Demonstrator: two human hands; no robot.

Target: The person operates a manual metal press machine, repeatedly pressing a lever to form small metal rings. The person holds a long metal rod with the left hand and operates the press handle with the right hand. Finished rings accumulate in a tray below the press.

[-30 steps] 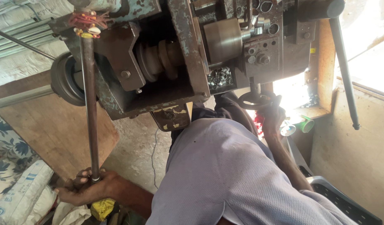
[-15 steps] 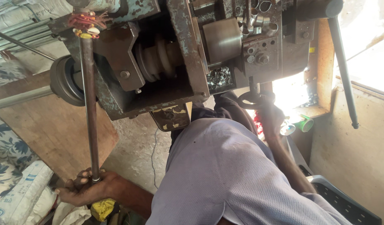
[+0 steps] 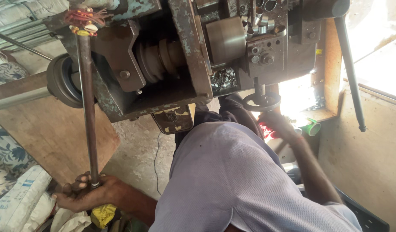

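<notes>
The old lathe-like machine [image 3: 163,56] fills the top of your view, its belt pulley [image 3: 159,58] in the middle. From its upper left corner the long steel lever rod [image 3: 88,111] runs straight down to your left hand [image 3: 88,195], which is closed around the rod's lower end. Your right hand [image 3: 277,124] sits just under the small handwheel [image 3: 261,102] at the machine's lower right edge; its grip seems loose, but glare hides it.
</notes>
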